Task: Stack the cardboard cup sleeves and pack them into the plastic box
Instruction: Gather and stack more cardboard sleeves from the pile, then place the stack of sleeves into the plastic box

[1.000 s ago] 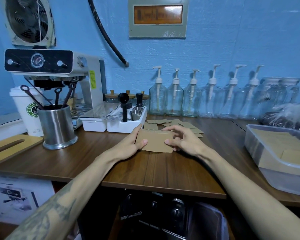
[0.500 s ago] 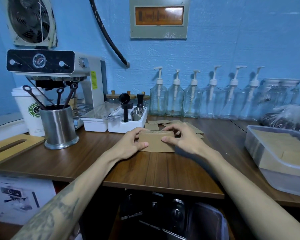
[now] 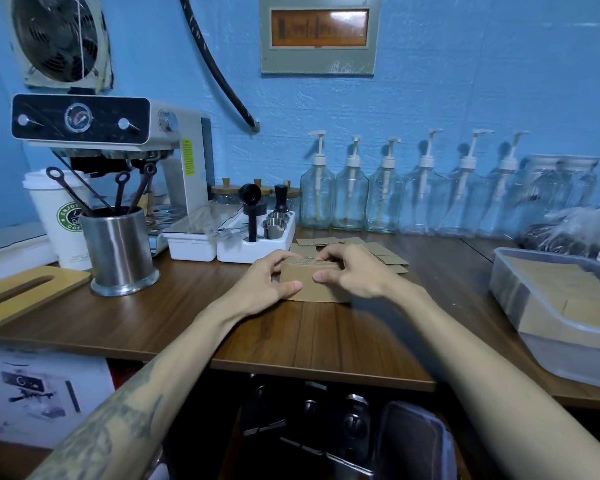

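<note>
— Both hands, what do they do?

— Left hand (image 3: 269, 285) and right hand (image 3: 352, 275) grip one stack of sleeves (image 3: 314, 285) from its two sides, thumbs on the front face, fingers curled over the top edge. The stack stands on its long edge on the table (image 3: 187, 317), near the middle.

— Is there room around it?

— Bare wood lies in front of the stack up to the table's front edge. Behind it, loose sleeves (image 3: 385, 254) lie flat, and a white tray (image 3: 257, 244) is just behind on the left side.

— Any writing?

— A paper cup (image 3: 58, 216) has a green round logo; I read "ENJOY" and part of "COFFEE". The yellow label on the coffee machine (image 3: 118, 147) is too small to read.

— And the containers?

— The plastic box (image 3: 548, 306) at the right edge already holds rows of sleeves. A steel cup (image 3: 118, 251) holds dark tools. The pump bottles (image 3: 385, 199) along the wall look clear inside.
</note>
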Tool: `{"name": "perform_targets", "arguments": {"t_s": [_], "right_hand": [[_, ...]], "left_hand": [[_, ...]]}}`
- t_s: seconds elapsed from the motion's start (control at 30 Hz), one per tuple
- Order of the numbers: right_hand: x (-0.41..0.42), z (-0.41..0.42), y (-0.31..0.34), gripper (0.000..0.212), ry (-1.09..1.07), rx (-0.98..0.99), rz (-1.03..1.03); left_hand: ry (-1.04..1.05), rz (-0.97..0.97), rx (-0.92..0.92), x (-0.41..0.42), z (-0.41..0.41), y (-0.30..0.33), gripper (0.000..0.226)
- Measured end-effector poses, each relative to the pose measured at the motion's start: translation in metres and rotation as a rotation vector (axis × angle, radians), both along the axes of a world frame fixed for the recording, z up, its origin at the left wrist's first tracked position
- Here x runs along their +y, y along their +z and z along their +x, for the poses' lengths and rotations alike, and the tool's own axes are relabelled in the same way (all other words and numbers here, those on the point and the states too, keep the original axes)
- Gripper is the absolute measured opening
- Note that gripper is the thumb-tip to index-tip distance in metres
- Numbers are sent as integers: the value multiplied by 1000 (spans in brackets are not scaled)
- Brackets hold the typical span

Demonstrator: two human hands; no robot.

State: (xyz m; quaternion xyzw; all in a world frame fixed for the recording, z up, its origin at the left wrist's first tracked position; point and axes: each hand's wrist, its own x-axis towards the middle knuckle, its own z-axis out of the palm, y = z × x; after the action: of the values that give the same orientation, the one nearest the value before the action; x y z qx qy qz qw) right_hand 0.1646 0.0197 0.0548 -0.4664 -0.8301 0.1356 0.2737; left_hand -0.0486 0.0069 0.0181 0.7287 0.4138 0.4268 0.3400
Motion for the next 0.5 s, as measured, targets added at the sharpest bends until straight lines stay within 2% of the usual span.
{"name": "perform_targets", "arguments": {"t_s": [0.13,0.23,0.4,0.5], "right_hand": [[-11,7,2,21,-33,-60,53],[-23,22,15,22,-91,-74,86],[-54,61,45,14,-175,-23,88],[-74,92,63,15,-232,42,105]], "left_hand": [[12,28,-33,-4,3,0,54],[-2,35,-40,-7,10,0,53],[-79,-18,-116,-17,43,6,45],[-122,-39,-115,-21,73,13,51]]}}
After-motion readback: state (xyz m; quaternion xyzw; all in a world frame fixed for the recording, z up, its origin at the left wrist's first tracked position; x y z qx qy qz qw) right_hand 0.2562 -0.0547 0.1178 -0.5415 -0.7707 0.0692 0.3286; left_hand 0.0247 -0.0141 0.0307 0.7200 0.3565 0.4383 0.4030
